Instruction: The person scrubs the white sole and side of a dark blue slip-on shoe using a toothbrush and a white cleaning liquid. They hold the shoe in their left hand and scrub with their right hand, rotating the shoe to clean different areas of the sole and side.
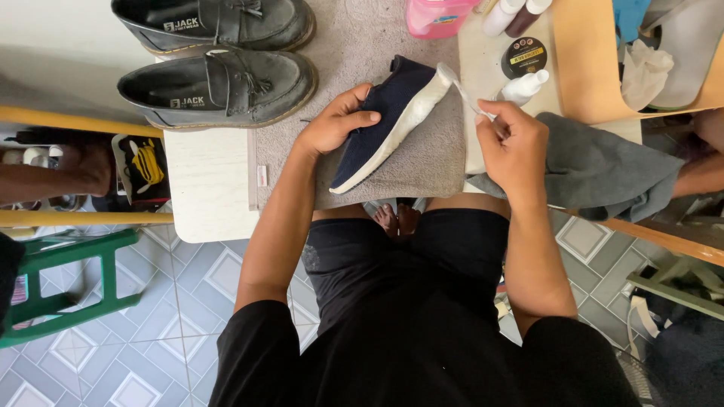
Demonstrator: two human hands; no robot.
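Observation:
A navy slip-on shoe with a white sole (388,117) lies tilted on its side on a grey towel (422,162) at the table's near edge. My left hand (335,120) grips the shoe's upper and holds it steady. My right hand (513,147) holds a small white brush (467,98) whose tip touches the white sole near the shoe's heel end. A dark grey cloth (603,169) is bunched under and beside my right hand.
Two dark leather tasselled loafers (219,87) stand at the back left of the white table (207,188). A pink container (434,16), a round dark tin (524,56) and a white bottle (524,87) sit behind the shoe. A green stool (68,283) stands on the tiled floor at left.

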